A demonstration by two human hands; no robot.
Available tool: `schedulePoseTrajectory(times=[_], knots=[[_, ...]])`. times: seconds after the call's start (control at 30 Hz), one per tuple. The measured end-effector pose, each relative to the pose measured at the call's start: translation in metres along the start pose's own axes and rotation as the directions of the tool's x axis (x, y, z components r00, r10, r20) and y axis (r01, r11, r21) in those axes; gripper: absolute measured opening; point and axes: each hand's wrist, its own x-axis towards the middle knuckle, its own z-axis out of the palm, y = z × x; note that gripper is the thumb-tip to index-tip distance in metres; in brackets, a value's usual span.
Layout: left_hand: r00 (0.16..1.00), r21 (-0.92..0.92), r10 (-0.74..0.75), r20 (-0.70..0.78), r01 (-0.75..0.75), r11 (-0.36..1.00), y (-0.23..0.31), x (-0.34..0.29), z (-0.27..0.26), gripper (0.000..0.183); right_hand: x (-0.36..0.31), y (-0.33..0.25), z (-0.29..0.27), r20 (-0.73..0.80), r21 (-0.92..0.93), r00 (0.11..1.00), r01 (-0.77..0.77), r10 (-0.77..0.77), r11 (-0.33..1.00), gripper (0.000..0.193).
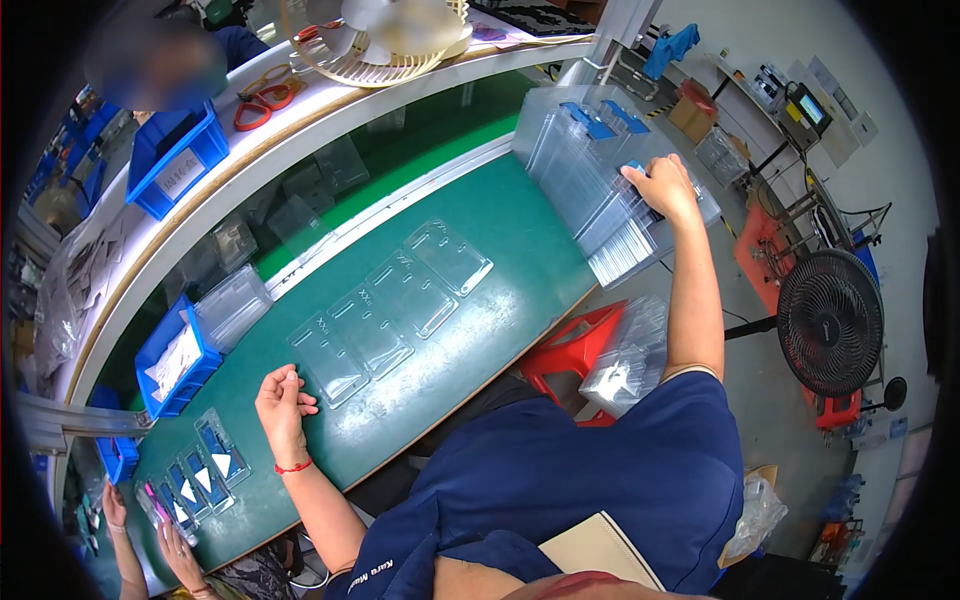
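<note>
Several clear plastic blister trays (382, 312) lie in a slanting row on the green table. My left hand (285, 408), a red string on its wrist, hovers beside the row's near left end; its fingers are curled and nothing shows in them. At the table's right end stands a large stack of clear blister trays (580, 185), with blue pieces (590, 120) in its top. My right hand (662, 190) reaches to that stack, thumb and fingers closed on a clear blister tray at its upper right. The gripped edge is partly hidden by the hand.
Filled trays with blue cards (205, 470) lie at the left, near a co-worker's hands (180, 555). A blue bin (180, 360) holds white pieces. Beyond the table runs a raised shelf (330, 105) with a fan. A red stool (575, 350) and black fan (832, 322) stand right.
</note>
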Motion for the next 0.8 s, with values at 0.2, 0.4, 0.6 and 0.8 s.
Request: schedulePoseTrajectory(times=[0.2,0.4,0.6,0.8], knots=[[1.000,0.000,-0.002,-0.026,0.002,1.000,0.000,-0.004,-0.008,0.022,0.012,-0.002,-0.014,0.172,0.202,0.984,0.018,-0.053,0.979,0.053],[0.999,0.011,0.010,-0.039,-0.009,1.000,-0.001,-0.010,-0.004,0.020,0.131,0.020,0.004,-0.022,0.203,0.992,0.125,-0.123,0.971,0.057],[0.993,-0.073,0.076,-0.090,-0.083,0.994,-0.009,-0.014,0.001,0.016,0.202,0.023,0.071,0.034,0.023,0.999,0.028,-0.028,0.999,0.063],[0.992,-0.053,0.090,-0.090,-0.095,0.994,-0.009,-0.015,0.001,0.015,0.206,0.020,0.071,0.102,0.228,0.993,0.037,-0.061,0.973,0.070]])
